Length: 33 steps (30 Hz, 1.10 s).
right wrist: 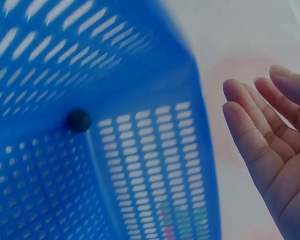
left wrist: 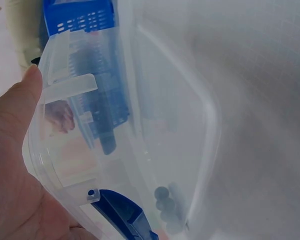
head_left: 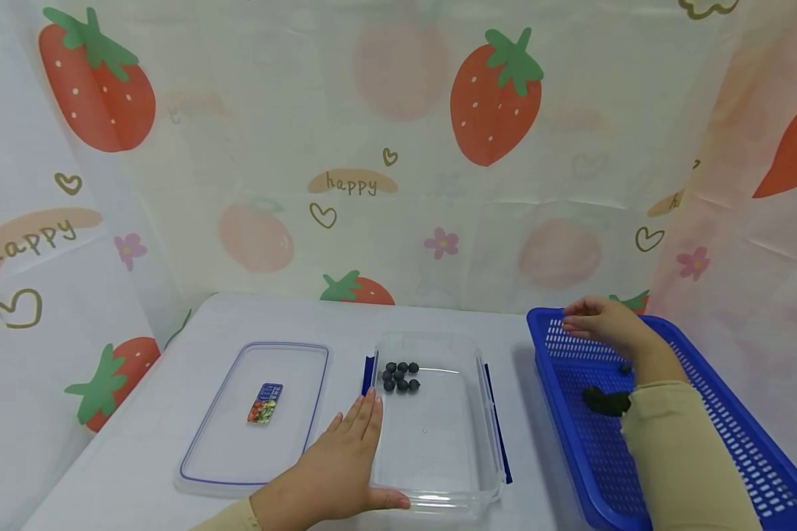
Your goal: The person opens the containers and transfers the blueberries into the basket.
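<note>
A clear plastic container point(head_left: 432, 457) with blue side clips sits in the middle. Several dark round blueberries point(head_left: 398, 377) lie grouped in its far left corner. My left hand point(head_left: 335, 461) rests on the container's near left corner, fingers straight along the left side and thumb at the front rim. My right hand point(head_left: 604, 324) is raised over the far end of a blue basket point(head_left: 561, 435), with nothing between its relaxed fingers. Inside the basket, one dark round berry point(right wrist: 79, 120) lies near a corner. A dark green, lumpy thing point(head_left: 604, 401) lies there too, partly hidden by the right sleeve.
A clear lid point(head_left: 219, 450) with a blue seal and a fruit-picture label point(head_left: 265, 403) lies flat left of the container. The white table point(head_left: 139, 450) carries everything. Behind it hangs a strawberry-print curtain point(head_left: 412, 192).
</note>
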### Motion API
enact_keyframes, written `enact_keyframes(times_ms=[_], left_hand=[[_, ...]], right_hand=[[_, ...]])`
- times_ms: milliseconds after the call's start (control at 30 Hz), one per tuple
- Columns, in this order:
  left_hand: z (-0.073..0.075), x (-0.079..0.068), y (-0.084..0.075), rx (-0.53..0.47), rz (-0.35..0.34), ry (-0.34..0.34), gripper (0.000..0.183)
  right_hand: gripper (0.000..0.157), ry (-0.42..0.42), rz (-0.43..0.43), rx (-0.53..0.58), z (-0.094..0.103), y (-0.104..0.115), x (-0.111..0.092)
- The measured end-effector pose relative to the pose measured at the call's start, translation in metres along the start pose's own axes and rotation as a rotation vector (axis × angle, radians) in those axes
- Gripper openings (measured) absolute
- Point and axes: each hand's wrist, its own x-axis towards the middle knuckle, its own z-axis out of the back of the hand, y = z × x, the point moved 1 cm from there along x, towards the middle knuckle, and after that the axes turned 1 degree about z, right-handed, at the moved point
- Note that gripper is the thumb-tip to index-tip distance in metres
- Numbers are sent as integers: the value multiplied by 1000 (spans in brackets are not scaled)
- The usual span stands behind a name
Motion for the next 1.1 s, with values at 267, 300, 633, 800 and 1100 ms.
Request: enact_keyframes(times_ms=[267,300,633,800,1100], left_hand=[[0,1,0,20,-3,0,122],[1,1,0,21,-2,0,122],[1,0,0,10,-3,1,122],[0,0,1,10,-5,-3,121],[1,0,-1,8,-1,3,120]], right_hand=[[40,18,70,-19,-17,30,5],[39,19,77,-27,-20,34,5],[33,56,161,-51,-54,66,15],[30,94,211,-36,-75,79,22],[28,166,211,-41,-114,95,37]])
